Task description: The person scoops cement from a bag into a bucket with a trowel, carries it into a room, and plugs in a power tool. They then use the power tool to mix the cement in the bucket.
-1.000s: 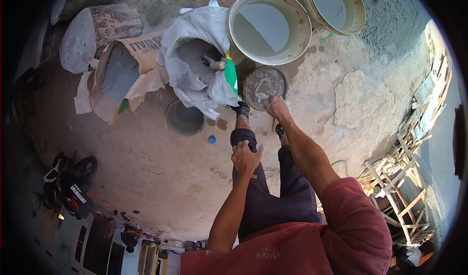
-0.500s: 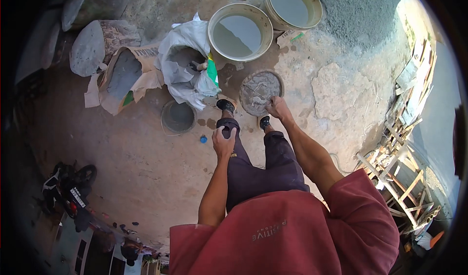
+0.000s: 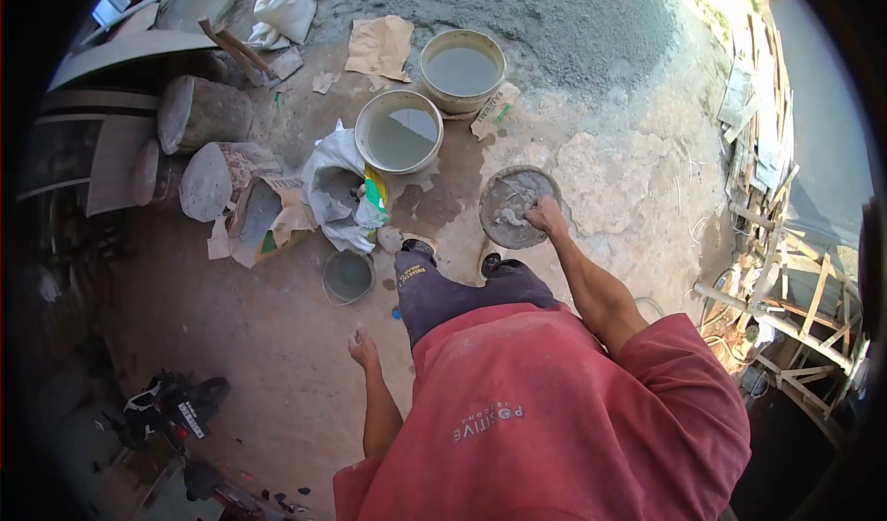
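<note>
Grey pan (image 3: 482, 209): held out ahead of the body, beyond the shoes (image 3: 491, 263) and a little to the right; whether the floor (image 3: 277, 364) is touched cannot be told
Rim: gripped at its right edge by the right hand (image 3: 545, 214), the fingers closed at the edge of the grey mix (image 3: 522, 188)
Left hand (image 3: 362, 346): fingers loosely curled, held out to the side over the floor, nothing seen in it
Pan's facing: open side up, towards the head; being round, no long axis is shown, and any slight tilt cannot be judged
Handling: with weight likely pulling on one edge, a firm hold and a level rim would be best; the far side may sag if the wrist is turned, so the opposite rim could be supported by the left hand
Mix: best moved slowly, since slopping over the edge is possible
</note>
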Available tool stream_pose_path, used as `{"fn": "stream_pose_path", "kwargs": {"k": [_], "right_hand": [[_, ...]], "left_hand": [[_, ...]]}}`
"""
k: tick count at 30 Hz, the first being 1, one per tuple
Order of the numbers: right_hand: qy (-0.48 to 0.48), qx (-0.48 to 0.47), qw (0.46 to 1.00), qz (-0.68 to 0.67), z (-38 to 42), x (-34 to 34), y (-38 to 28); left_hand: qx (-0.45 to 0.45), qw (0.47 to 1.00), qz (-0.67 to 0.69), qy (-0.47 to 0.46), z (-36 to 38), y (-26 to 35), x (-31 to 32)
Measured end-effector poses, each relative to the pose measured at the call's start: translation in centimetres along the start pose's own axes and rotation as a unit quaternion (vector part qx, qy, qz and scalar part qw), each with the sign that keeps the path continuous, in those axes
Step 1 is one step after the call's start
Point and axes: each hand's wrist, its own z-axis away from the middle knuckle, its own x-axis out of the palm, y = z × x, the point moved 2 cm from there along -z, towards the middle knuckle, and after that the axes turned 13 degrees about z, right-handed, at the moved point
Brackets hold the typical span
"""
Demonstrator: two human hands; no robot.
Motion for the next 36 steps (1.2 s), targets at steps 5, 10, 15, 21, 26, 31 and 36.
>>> {"fn": "stream_pose_path", "kwargs": {"k": [5, 10, 15, 21, 26, 31, 36], "right_hand": [[0.001, 0.01, 1.0, 0.0, -1.0, -3.2, 5.5], [0.058, 0.025, 0.998, 0.017, -1.4, -5.8, 10.2], [0.048, 0.064, 0.997, 0.007, -0.7, -8.7, 14.4], [0.09, 0.091, 0.992, 0.011, -0.6, -10.9, 17.4], [0.025, 0.127, 0.992, 0.003, -1.2, -13.5, 17.5], [0.035, 0.096, 0.995, 0.01, -1.7, -16.3, 16.2], [0.008, 0.076, 0.997, -0.004, -4.0, -18.9, 12.1]], "left_hand": [[-0.09, 0.992, 0.091, -0.009, 4.0, 2.2, 0.5], [-0.135, 0.985, 0.102, -0.044, 7.0, 3.0, 4.3], [-0.179, 0.977, 0.051, -0.107, 7.6, 4.9, 8.0], [-0.174, 0.965, -0.031, -0.195, 2.8, 12.3, 12.6], [-0.126, 0.971, 0.081, -0.184, -4.9, 19.8, 22.3], [-0.109, 0.942, 0.069, -0.311, -1.4, 32.3, 35.0], [-0.125, 0.896, 0.061, -0.422, 5.9, 37.4, 43.8]]}}
